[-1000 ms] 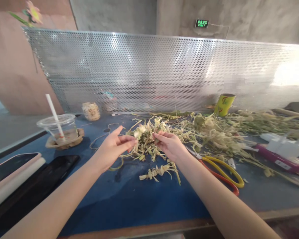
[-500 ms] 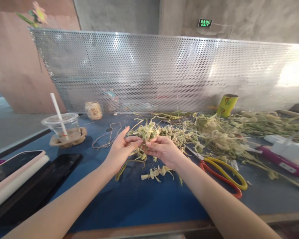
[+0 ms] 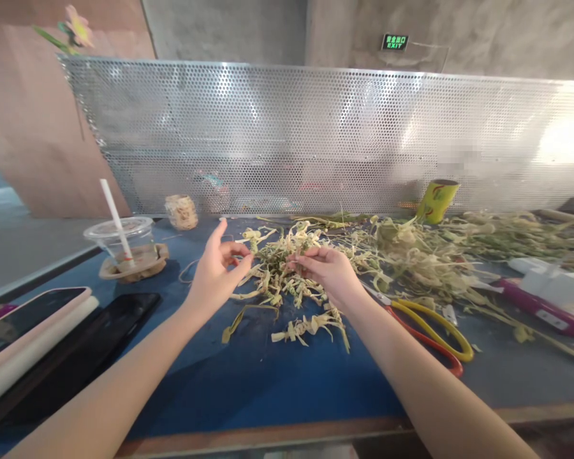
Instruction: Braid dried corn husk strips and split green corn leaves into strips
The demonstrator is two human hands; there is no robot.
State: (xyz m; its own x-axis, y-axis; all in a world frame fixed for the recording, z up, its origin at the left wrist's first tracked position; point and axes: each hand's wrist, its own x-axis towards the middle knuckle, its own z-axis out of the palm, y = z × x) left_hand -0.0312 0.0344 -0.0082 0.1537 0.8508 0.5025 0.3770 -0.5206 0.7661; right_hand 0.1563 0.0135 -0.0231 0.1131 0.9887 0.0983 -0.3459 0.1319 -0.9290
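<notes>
Pale green-yellow dried plant strips (image 3: pixel 291 280), some looking braided or knotted, lie heaped on the blue tabletop around my hands. My right hand (image 3: pixel 328 271) pinches some of these strips at the heap's near right. At the heap's left edge is my left hand (image 3: pixel 215 268), thumb and fingertips closed together, index finger raised. What its fingertips hold, if anything, is too small to make out. A separate short knotted piece (image 3: pixel 303 328) lies in front. Scissors (image 3: pixel 425 331) with yellow and red handles rest right of my right hand.
To the left stand a clear plastic cup (image 3: pixel 119 233) with a straw, two phones (image 3: pixel 29 319) and a small wrapped jar (image 3: pixel 182 212). More dried strips (image 3: pixel 421 255), a yellow tube (image 3: pixel 437 201) and a purple box (image 3: pixel 540 309) are at right. A perforated metal panel (image 3: pixel 277 127) stands behind.
My hands have moved apart: the left went left and slightly up, the right slightly right. The bunch that was held up between them now sits lower, on the heap.
</notes>
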